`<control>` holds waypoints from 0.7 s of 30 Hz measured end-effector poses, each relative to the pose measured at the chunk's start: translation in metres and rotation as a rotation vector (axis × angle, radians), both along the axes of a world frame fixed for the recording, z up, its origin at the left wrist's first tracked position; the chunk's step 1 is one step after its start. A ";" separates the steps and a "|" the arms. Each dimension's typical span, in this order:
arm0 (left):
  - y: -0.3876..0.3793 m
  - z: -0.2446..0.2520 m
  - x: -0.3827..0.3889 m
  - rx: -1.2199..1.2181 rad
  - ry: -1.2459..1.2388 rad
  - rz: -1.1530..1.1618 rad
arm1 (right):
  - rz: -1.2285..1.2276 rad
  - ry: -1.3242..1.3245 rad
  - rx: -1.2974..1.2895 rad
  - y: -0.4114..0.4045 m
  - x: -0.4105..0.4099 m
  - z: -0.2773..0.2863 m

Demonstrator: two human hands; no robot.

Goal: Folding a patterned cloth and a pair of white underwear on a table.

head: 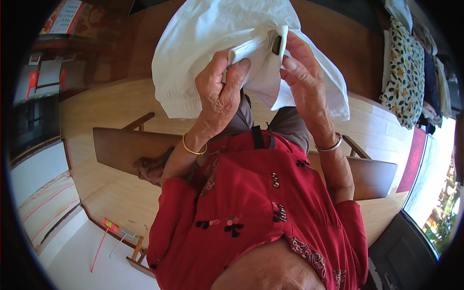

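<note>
A white cloth garment (195, 47) with gathered elastic edges hangs from both hands above the lap. Pinched between the thumb and fingers of my left hand (221, 83) is a rolled, gathered part of it. My right hand (304, 76) grips the garment's edge at the right, beside a small dark label or patch (277, 45) on the white fabric. The garment's lower folds spread to both sides of the hands, and its top runs out of view. Some right fingertips are hidden behind the cloth.
Under the person is a brown wooden bench (373, 175), with a dark crumpled item (149, 168) on its left part. A brown table (337, 43) stands ahead, with a patterned cushion (404, 72) and folded clothes at the right. A red broom (99, 246) leans at the lower left.
</note>
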State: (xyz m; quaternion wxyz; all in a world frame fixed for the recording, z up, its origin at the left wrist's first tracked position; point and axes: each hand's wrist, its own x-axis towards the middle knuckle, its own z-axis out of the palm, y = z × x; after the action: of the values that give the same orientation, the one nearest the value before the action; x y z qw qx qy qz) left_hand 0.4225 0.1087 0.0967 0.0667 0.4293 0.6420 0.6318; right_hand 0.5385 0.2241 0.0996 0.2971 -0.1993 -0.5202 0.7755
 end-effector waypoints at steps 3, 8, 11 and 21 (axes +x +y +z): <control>0.006 0.003 0.000 0.000 -0.015 -0.055 | 0.028 -0.137 0.250 0.004 0.001 0.007; 0.008 0.014 -0.023 0.009 -0.009 -0.034 | -0.033 -0.145 0.191 0.024 0.002 0.003; 0.007 0.026 -0.038 0.071 -0.046 0.000 | -0.111 -0.378 0.183 0.045 0.012 0.004; 0.030 0.066 -0.041 0.033 0.552 -0.251 | -0.251 -0.277 1.244 0.022 -0.004 0.064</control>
State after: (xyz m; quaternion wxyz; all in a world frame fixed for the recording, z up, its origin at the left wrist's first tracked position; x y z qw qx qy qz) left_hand 0.3816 0.1392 0.1626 -0.0396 0.6616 0.5676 0.4884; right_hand 0.5344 0.2458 0.1631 0.3756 -0.1473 -0.8785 0.2558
